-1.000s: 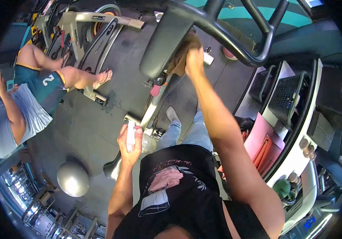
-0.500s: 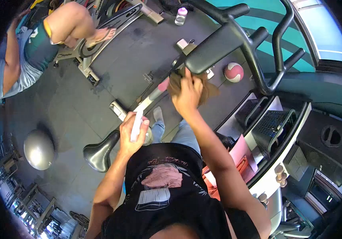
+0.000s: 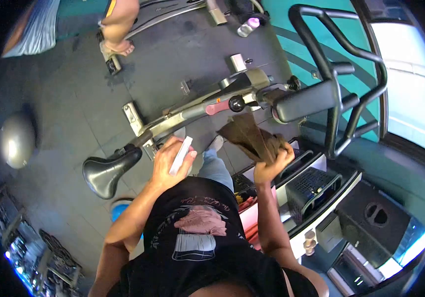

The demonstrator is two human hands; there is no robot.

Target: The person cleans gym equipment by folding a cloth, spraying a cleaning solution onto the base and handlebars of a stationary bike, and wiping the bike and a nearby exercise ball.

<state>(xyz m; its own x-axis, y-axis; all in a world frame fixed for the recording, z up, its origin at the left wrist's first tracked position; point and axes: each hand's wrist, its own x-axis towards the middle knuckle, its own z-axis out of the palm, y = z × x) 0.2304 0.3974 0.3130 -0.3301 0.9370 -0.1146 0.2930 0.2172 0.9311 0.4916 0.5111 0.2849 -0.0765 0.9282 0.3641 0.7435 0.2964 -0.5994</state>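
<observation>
My left hand [image 3: 170, 163] is wrapped round a white object [image 3: 181, 156], in front of my black shirt. Its lower part is hidden by the hand. My right hand [image 3: 274, 166] grips a bunched brown cloth [image 3: 249, 136] by its near end, and the rest hangs out toward the bike frame. Beyond both hands runs the exercise bike's frame [image 3: 182, 115], with a pink part [image 3: 217, 107] and a round black knob [image 3: 236, 103]. The black saddle [image 3: 106, 173] is left of my left hand, and the black handlebars [image 3: 316, 101] are at the upper right.
Black baskets [image 3: 311, 190] stand on a white shelf beside my right arm. A silver ball [image 3: 18, 139] lies at the left. Another person's bare foot [image 3: 118, 48] is at the upper left. A bottle with a pink cap [image 3: 248, 27] lies near the top.
My right hand has moved away from the handlebar pad toward the shelf with the cloth. The view has shifted, showing more of the bike frame. My left hand still holds the white object.
</observation>
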